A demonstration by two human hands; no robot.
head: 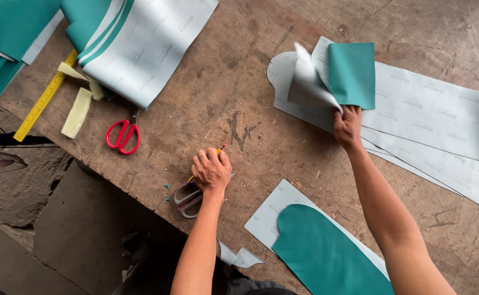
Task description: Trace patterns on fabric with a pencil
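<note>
- A scarred, worn wooden workbench [239, 104] fills the room in front of me, with offcuts and tools scattered over it and a dark floor below its near edge.
- The right hand [347, 127] pinches the corner of a teal cut piece [352, 74] and peels it up off the stack of pale backing sheets [441, 131]; the piece curls over, showing its grey underside.
- The left hand [211, 170] is closed in a loose fist around a pencil [219, 148], resting just above grey-handled scissors [187, 198].
- Near the bench edge lies a teal mitten-shaped piece [326, 257] on a pale sheet.
- Red-handled scissors [122, 136], a yellow ruler [44, 99] and teal rolls [135, 38] sit far left.
- I'd judge this a sorting-and-marking step: lifting one cut piece clear. The next move wants that piece laid flat and held before the pencil meets it.
</note>
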